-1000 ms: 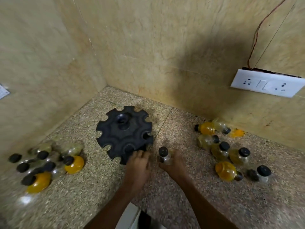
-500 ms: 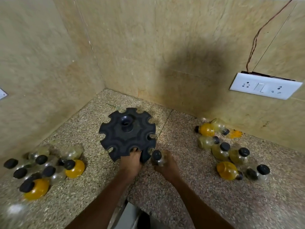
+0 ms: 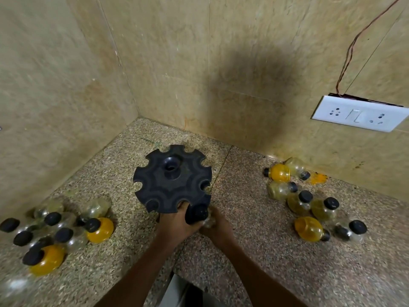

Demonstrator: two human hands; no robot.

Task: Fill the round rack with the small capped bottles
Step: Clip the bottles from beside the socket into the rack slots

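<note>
The black round rack (image 3: 172, 180), notched all around its rim, stands on the speckled counter (image 3: 254, 262) near the wall corner. My left hand (image 3: 177, 222) grips its near edge. My right hand (image 3: 218, 227) holds a small clear bottle with a black cap (image 3: 197, 214) pressed against a notch at the rack's near right rim. Whether the bottle is seated in the notch I cannot tell. A pile of capped bottles (image 3: 55, 231), some clear and some orange, lies at the left. Another group of bottles (image 3: 307, 204) sits at the right.
Beige tiled walls close the corner behind and to the left of the rack. A white socket plate (image 3: 358, 114) with a loose wire hangs on the right wall. An orange spill (image 3: 318, 178) marks the counter by the right bottles. The counter's front edge runs below my arms.
My right hand has carried the capped bottle leftward from the counter up against the rack's near rim. My left hand has kept its grip on the rack. The view has tilted up slightly.
</note>
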